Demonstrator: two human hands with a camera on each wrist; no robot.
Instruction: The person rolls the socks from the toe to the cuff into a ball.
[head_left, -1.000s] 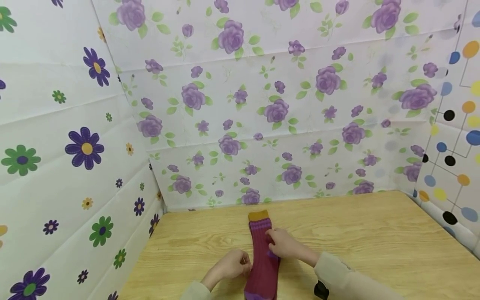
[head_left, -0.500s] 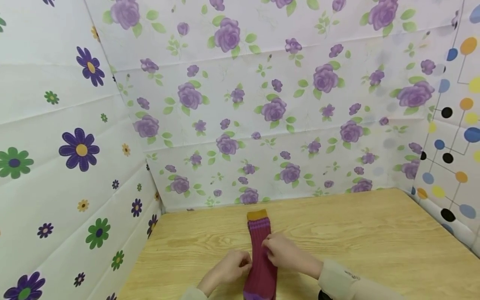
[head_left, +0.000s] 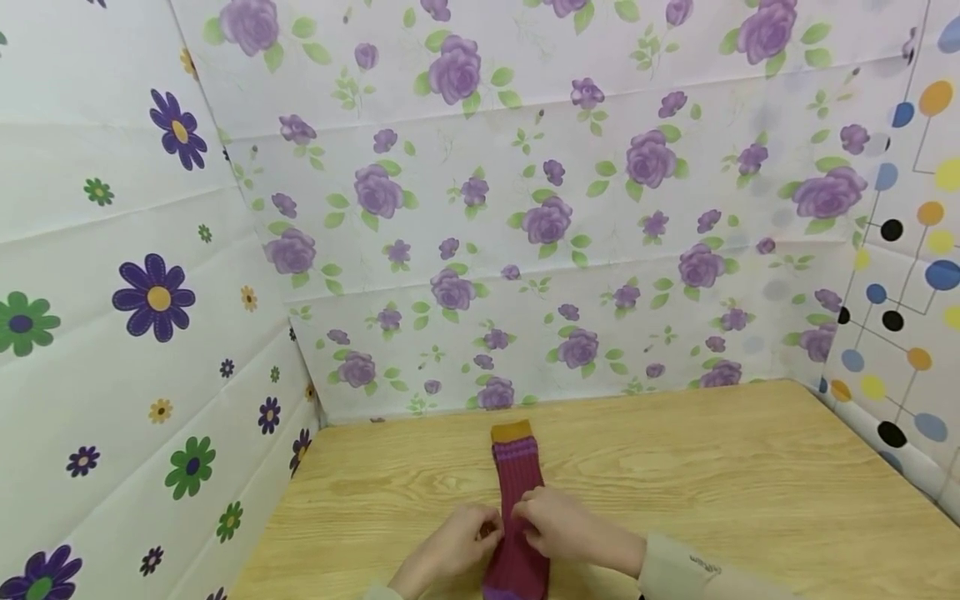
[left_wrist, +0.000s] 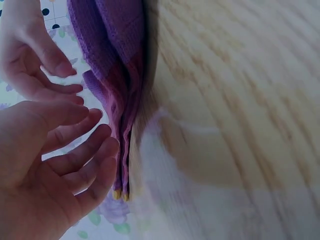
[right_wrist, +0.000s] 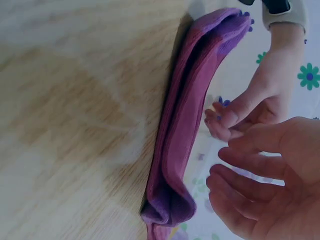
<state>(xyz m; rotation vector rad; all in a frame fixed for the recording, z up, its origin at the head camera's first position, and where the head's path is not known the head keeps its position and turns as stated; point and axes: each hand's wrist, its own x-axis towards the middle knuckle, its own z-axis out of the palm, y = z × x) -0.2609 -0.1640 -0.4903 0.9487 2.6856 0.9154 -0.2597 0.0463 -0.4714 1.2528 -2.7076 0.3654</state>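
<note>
Two long maroon socks (head_left: 517, 475) lie stacked lengthwise on the table, with mustard cuffs at the far end and purple toes at the near end. In the right wrist view both layers of the socks (right_wrist: 185, 120) show edge-on. Along their left edge is my left hand (head_left: 457, 537), fingers loosely bent; whether its fingertips touch the fabric is hard to tell. My right hand (head_left: 566, 527) hovers over the middle of the socks. In the right wrist view, the right hand (right_wrist: 265, 180) has relaxed fingers, parted from the fabric and holding nothing.
The wood-grain table (head_left: 675, 467) extends on both sides of the socks. A rose-print sheet (head_left: 480, 208) hangs behind it, a daisy-print sheet (head_left: 90, 333) at left and a dotted sheet (head_left: 892, 275) at right.
My right hand has slid nearer to me along the socks and slightly left, towards the left hand. The left hand has barely moved, and the socks lie in the same place.
</note>
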